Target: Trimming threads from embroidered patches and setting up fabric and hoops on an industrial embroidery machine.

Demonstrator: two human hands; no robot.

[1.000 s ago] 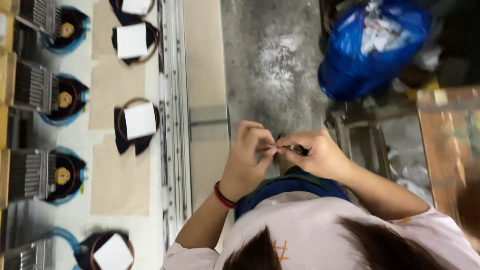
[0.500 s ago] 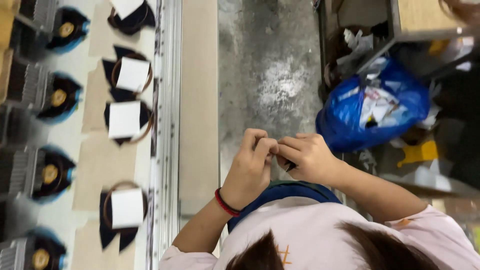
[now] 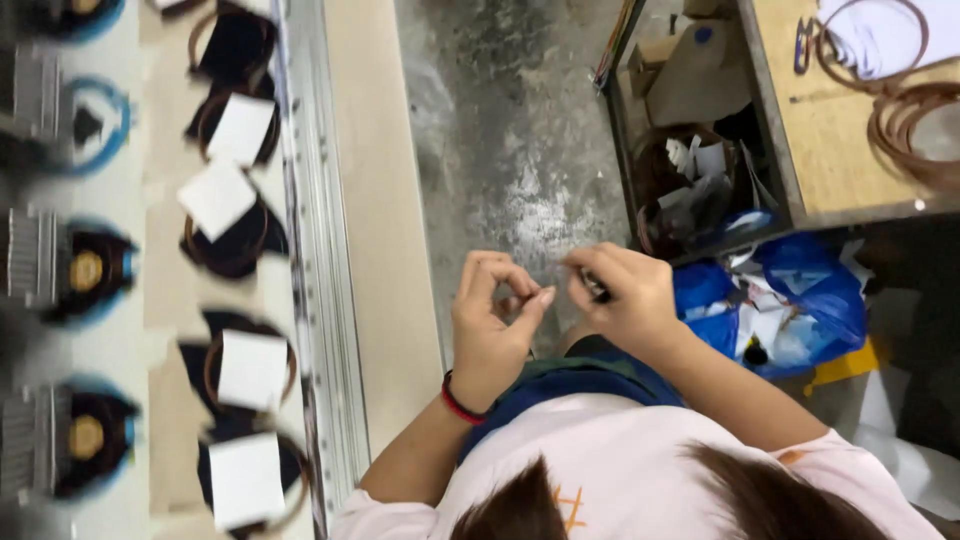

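Note:
My left hand [image 3: 492, 322] is raised in front of my chest, with a red band at the wrist. Its thumb and forefinger are pinched together, and I see nothing between them. My right hand [image 3: 627, 296] is a little apart to its right, closed around a small dark tool [image 3: 594, 287] whose tip sticks out toward the left hand. Both hands hover above a grey concrete floor [image 3: 500, 150]. My pale pink shirt and blue apron fill the bottom of the view.
On the left a long work bed behind a metal rail [image 3: 318, 300] carries several dark fabric pieces in hoops with white squares [image 3: 252, 368]. On the right are a blue plastic bag [image 3: 800, 300], a cluttered shelf [image 3: 690, 190] and a wooden table with brown hoops [image 3: 905, 110].
My hands, which were touching at the fingertips, have drawn apart. The view has swung, so the blue bag now lies lower right and the wooden table has come into sight.

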